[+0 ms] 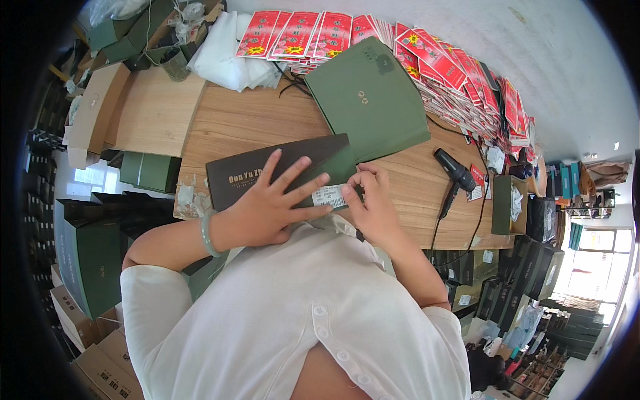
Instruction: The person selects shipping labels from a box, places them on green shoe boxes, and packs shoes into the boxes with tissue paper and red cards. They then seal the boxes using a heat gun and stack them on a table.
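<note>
A shoebox (230,190), dark brown with a green end, lies on the wooden table (247,113) close against my body. My left hand (267,210) rests flat on it with the fingers spread. Near the box's right end is a white printed label (327,195). My right hand (373,207) is at that label's right edge, its fingers curled and the thumb pressed on the corner. Just beyond, a larger green box (370,100) lies tilted on the tabletop, touching or almost touching the shoebox.
Stacks of red printed cards (460,87) line the table's far edge. A black hair dryer (455,175) with its cord lies on the right, near a small open green box (510,207). At back left are white packing foam (230,50) and an open cardboard box (100,113).
</note>
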